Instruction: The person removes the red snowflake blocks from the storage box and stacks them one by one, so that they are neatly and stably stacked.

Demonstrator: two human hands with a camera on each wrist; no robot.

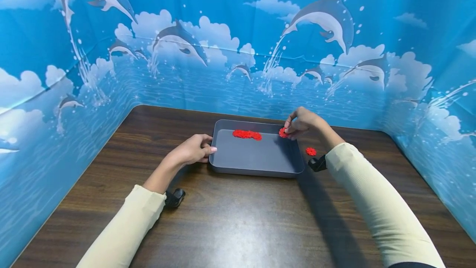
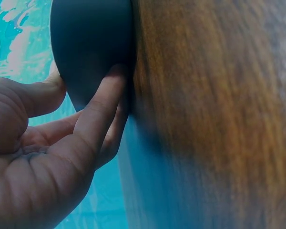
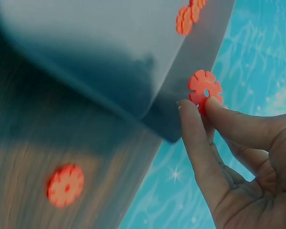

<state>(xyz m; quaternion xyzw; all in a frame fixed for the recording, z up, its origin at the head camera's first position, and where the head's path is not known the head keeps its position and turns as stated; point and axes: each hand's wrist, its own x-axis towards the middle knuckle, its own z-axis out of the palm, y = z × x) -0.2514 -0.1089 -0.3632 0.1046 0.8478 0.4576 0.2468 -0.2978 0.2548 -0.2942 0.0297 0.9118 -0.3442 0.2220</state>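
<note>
A grey rectangular tray (image 1: 249, 158) lies on the wooden table. My left hand (image 1: 191, 149) grips its left end, the thumb over the rim and the fingers against the outer wall (image 2: 93, 43). Between thumb and fingertips, my right hand (image 1: 302, 121) pinches a red flower-shaped notched disc (image 3: 205, 86) with a hole in its centre. That disc is held up near the tray's far right corner. Inside the tray, toward the far side, several similar red discs (image 1: 245, 134) lie in an overlapping row. One more red disc (image 3: 66, 185) lies on the table to the right of the tray.
The dark wood table (image 1: 230, 218) has rounded far corners. A blue curtain (image 1: 223, 77) printed with dolphins hangs round its back and sides. Each wrist carries a small black strapped device, such as the left one (image 1: 175, 197). The right arm casts a shadow across the tray and table.
</note>
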